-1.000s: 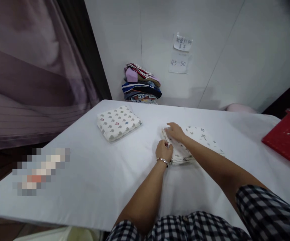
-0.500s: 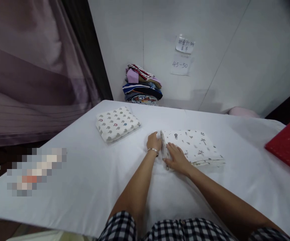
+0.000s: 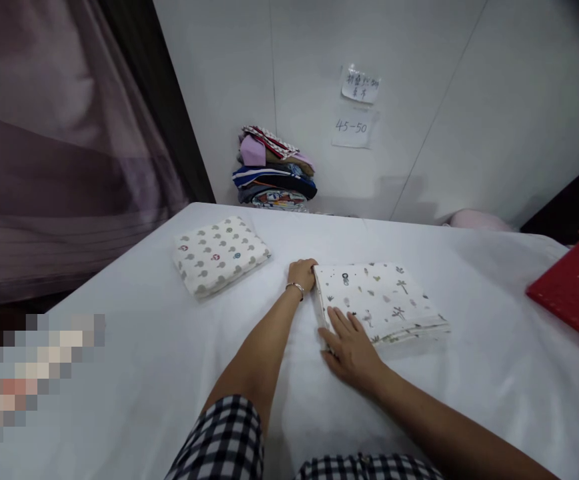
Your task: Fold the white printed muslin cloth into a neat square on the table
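A white folded cloth [image 3: 382, 293] printed with palm trees and small figures lies flat in several layers on the white-covered table. At its far left corner, my left hand [image 3: 301, 275] has its fingers closed on the edge; the fingertips are partly hidden. My right hand [image 3: 352, 347] rests with fingers spread on the near left part of the same cloth, pressing nothing but its top and edge. To the left lies a second folded white cloth [image 3: 222, 257] with grey prints and a few coloured ones, touched by neither hand.
The white table cover [image 3: 189, 360] spreads around both cloths. Against the wall beyond the table stands a stack of folded fabrics [image 3: 274, 170]. A red perforated basket [image 3: 572, 287] is at the right edge. Paper signs [image 3: 353, 127] hang on the wall, and a curtain [image 3: 59, 167] hangs at left.
My right hand has slid toward me, uncovering more of the printed cloth. The cloth's left fold now looks flatter and straighter. My left hand stays at the far corner; the view has shifted slightly.
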